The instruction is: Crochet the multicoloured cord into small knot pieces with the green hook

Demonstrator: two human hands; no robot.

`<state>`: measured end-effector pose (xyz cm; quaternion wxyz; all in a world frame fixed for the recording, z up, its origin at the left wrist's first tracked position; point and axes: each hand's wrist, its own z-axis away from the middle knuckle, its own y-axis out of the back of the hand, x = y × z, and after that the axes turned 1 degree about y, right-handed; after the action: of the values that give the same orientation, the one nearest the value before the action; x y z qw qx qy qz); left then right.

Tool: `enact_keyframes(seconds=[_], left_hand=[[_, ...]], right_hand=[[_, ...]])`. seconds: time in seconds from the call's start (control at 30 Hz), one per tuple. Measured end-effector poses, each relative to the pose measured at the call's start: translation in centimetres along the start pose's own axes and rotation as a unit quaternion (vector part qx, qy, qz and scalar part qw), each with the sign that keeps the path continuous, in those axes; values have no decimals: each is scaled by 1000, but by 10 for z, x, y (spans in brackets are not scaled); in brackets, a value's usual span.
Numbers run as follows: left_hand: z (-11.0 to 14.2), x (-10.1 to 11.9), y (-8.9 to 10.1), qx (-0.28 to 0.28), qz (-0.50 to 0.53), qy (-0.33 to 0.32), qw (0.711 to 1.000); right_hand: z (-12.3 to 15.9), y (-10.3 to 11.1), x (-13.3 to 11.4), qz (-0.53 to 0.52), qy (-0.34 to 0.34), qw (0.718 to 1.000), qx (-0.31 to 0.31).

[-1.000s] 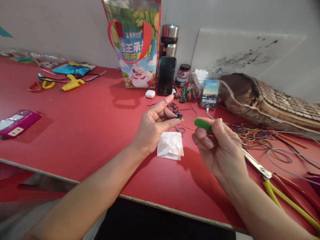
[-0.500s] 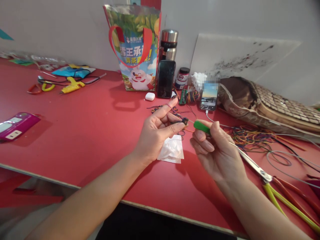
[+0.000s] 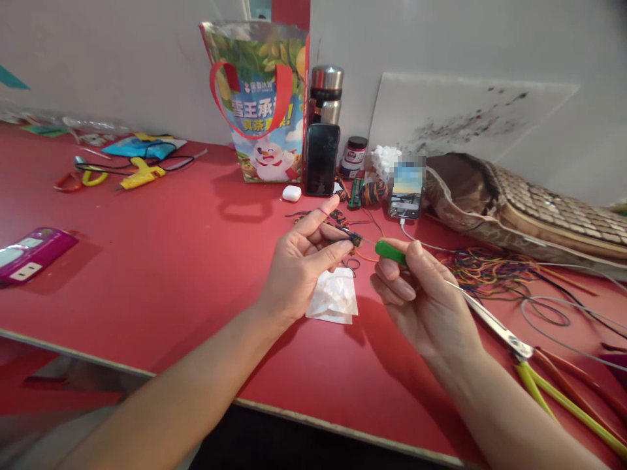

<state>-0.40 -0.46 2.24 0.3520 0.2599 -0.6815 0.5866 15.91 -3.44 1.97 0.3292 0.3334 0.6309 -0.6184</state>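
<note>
Between the thumb and fingers of my left hand (image 3: 298,267) is a small dark multicoloured crochet piece (image 3: 357,240). A strand of yarn runs over the raised index finger of that hand. My right hand (image 3: 426,294) grips a crochet hook by its green handle (image 3: 390,252). The hook's thin metal shaft points left at the crochet piece; whether its tip sits in a stitch is too small to tell. Beneath the hands lies a crumpled white paper (image 3: 333,297). Behind the left hand, loose multicoloured yarn rests on the red table (image 3: 186,274).
Scissors (image 3: 514,343) lie by my right forearm, near tangled yarn (image 3: 494,271). At the back stand a printed bag (image 3: 269,104), a dark phone (image 3: 322,160), a flask (image 3: 327,78) and a lit phone (image 3: 406,196). A glue gun (image 3: 140,175) and a purple power strip (image 3: 36,253) are leftward.
The view has tilted and shifted slightly. Both hands keep their grips, and the hook handle and crochet piece stay close together with only a small shift.
</note>
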Motion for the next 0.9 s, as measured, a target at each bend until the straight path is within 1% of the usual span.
enact_keyframes(seconds=[0.43,0.9], left_hand=[[-1,4,1,18,-18,-18,1000],[-2,3,4,-5,-36,-14,999]], right_hand=[[-2,4,-3,9,19,1000,-2],[-4,11,-10,58,38,998,-3]])
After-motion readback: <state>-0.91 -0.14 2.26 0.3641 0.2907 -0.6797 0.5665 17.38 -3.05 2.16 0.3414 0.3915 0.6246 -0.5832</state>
